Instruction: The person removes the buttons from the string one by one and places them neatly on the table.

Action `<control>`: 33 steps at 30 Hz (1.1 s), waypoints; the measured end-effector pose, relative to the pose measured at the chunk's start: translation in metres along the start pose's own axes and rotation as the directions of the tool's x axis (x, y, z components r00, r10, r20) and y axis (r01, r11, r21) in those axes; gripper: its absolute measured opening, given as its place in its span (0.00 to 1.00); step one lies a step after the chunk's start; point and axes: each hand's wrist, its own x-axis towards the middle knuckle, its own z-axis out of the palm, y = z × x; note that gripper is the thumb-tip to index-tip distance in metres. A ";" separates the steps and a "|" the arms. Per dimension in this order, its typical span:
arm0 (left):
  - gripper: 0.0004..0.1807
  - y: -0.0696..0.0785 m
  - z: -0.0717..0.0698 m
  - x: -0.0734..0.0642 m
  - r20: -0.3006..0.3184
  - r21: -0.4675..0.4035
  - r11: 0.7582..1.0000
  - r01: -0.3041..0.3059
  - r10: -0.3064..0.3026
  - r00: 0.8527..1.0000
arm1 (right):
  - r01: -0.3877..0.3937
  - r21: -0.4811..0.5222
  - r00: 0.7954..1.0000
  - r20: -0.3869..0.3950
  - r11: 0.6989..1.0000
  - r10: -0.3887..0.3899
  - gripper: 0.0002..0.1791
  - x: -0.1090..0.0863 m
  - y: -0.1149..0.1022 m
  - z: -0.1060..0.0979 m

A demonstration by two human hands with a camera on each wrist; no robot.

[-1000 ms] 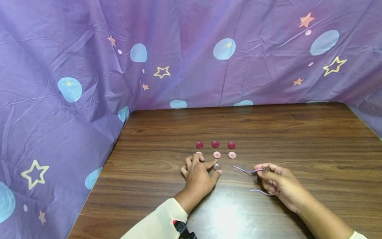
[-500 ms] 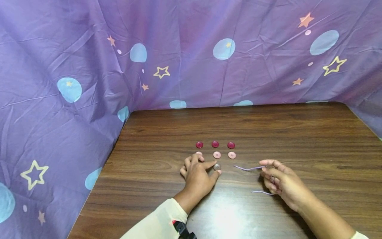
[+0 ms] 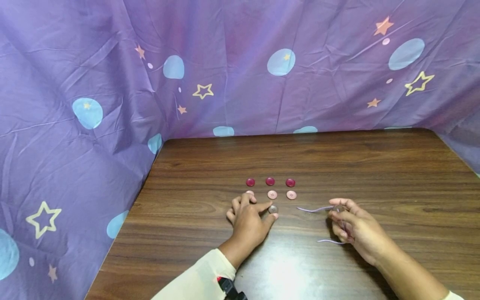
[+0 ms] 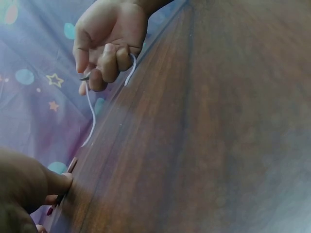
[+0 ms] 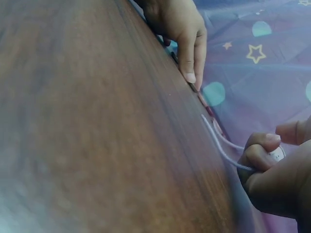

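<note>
My left hand (image 3: 251, 221) rests on the table, thumb and index finger pinching the edges of a grey button (image 3: 273, 209). Its other fingers partly cover a pale pink button (image 3: 250, 193). Out to the right, my right hand (image 3: 358, 227) pinches another grey button (image 3: 338, 208) between thumb and fingertips, raised off the wood. A lavender cord (image 3: 313, 210) runs leftward from that button, and its other end (image 3: 330, 241) comes out below the curled lower fingers. The cord's middle is hidden inside the hand. In the left wrist view the held button (image 4: 85, 77) shows edge-on.
Beyond my left hand lie a row of dark red buttons (image 3: 270, 181) and more pale pink buttons (image 3: 272, 195). The brown wooden table (image 3: 195, 166) meets a purple patterned cloth (image 3: 240, 71) at its back and left edges.
My right hand has shifted slightly right and tilted, so the held button's face shows more. The cord has moved right with it. My left hand has stayed in place.
</note>
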 end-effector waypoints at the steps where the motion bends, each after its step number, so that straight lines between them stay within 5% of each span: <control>1: 0.20 0.000 0.000 0.000 -0.005 -0.004 1.000 -0.005 0.005 1.000 | 0.007 -0.009 1.000 -0.006 1.000 -0.007 0.12 0.000 -0.001 0.000; 12: 0.22 -0.001 0.000 -0.001 -0.027 -0.021 1.000 -0.009 0.008 1.000 | 0.058 -0.003 0.994 -0.088 0.998 -0.058 0.04 0.002 -0.006 0.002; 17: 0.23 -0.001 -0.001 -0.003 -0.047 -0.015 1.000 -0.015 0.014 0.999 | 0.070 0.014 0.989 -0.132 0.997 -0.067 0.10 0.002 -0.007 0.002; 28: 0.25 0.000 -0.005 -0.003 -0.057 -0.051 0.998 -0.021 0.018 0.998 | 0.235 -0.006 0.970 -0.068 0.972 -0.235 0.09 0.000 -0.004 0.008; 33: 0.25 0.000 -0.006 -0.004 -0.077 -0.072 0.995 -0.063 0.057 0.995 | 0.260 -0.013 0.960 -0.108 0.966 -0.259 0.11 -0.002 -0.004 0.011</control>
